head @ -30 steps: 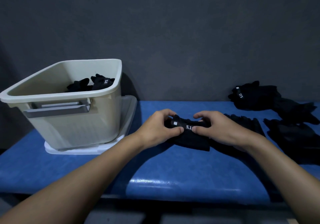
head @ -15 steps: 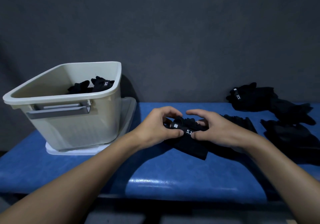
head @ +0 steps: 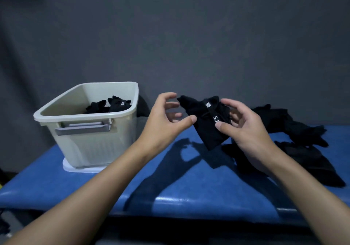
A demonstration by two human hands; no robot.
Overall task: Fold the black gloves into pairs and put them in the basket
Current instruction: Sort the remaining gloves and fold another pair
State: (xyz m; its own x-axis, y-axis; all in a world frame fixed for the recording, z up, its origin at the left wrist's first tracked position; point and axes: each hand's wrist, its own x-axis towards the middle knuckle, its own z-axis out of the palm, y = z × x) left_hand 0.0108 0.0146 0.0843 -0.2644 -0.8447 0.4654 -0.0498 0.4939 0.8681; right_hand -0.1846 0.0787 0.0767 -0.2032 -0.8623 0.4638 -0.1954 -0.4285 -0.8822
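A folded black glove pair (head: 205, 125) with white "5.11" lettering hangs in the air above the blue table (head: 170, 180). My right hand (head: 244, 129) holds it, thumb pressed on its front and fingers curled behind. My left hand (head: 166, 119) is just to its left with fingers spread and loosely curved; only the thumb tip touches the pair's left edge. The beige plastic basket (head: 85, 116) stands at the left, with folded black gloves (head: 117, 104) inside it. Loose black gloves (head: 295, 129) lie on the table at the right, behind my right hand.
The basket sits on a white lid (head: 75, 168) and has a grey handle on its near side. More black gloves (head: 314, 161) lie flat near the table's right edge. A dark grey wall stands close behind the table.
The folded pair was pressed on the table between both hands; now it is lifted off the surface in my right hand, and my left hand's fingers have opened away from it.
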